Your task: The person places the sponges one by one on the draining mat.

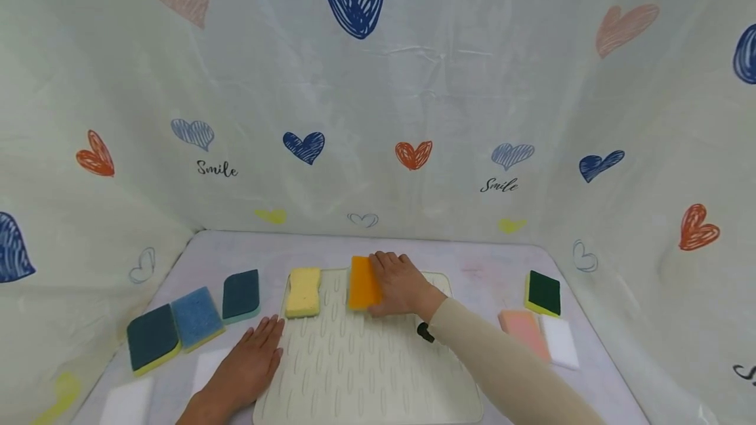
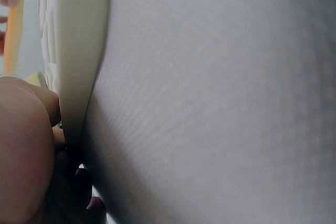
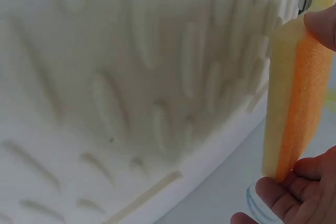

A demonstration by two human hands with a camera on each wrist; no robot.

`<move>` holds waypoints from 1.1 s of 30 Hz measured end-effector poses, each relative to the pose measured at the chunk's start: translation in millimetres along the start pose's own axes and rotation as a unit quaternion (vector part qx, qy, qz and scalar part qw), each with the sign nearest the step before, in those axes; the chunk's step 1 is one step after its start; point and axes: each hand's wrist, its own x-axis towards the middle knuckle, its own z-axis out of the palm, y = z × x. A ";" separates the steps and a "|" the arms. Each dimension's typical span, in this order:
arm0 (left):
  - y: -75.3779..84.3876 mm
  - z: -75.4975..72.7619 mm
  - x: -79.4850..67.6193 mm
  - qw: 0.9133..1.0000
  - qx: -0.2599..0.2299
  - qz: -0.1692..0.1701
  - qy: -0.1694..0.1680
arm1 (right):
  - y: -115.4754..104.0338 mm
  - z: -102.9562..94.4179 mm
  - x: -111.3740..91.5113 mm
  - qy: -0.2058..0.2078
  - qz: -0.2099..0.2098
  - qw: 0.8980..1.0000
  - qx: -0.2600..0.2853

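Note:
My right hand (image 1: 404, 286) grips an orange sponge (image 1: 363, 284) above the far part of a cream ridged mat (image 1: 366, 379). In the right wrist view the sponge (image 3: 299, 93) shows an orange layer and a pale yellow layer, pinched between thumb and fingers (image 3: 302, 182). My left hand (image 1: 249, 361) rests at the mat's left edge, fingers fairly straight; the left wrist view shows it close beside the mat's side (image 2: 81, 35). A yellow sponge (image 1: 303, 294) with a narrowed waist lies on the mat's far left.
Left of the mat lie dark scouring sponges (image 1: 153, 338), (image 1: 241, 295), a blue sponge (image 1: 198, 319) and white pads (image 1: 126, 402). To the right are a green-topped sponge (image 1: 543, 294), a pink one (image 1: 524, 333) and a white one (image 1: 558, 341). A small dark object (image 1: 425, 332) is beside my right wrist.

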 end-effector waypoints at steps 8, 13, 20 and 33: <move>-0.1 0.3 1.1 1.000 -0.003 0.004 0.000 | -27.9 1.4 24.9 -0.035 -0.004 0.999 0.040; -0.7 1.2 1.6 1.000 0.003 0.005 0.006 | -36.8 1.2 32.8 -0.048 -0.008 0.998 0.050; -1.3 2.5 2.2 1.000 0.014 0.002 0.010 | -42.3 2.6 35.1 -0.074 -0.008 0.996 0.054; 1.1 0.3 0.6 1.000 0.010 0.000 0.011 | -45.1 9.4 38.2 -0.085 0.003 0.994 0.072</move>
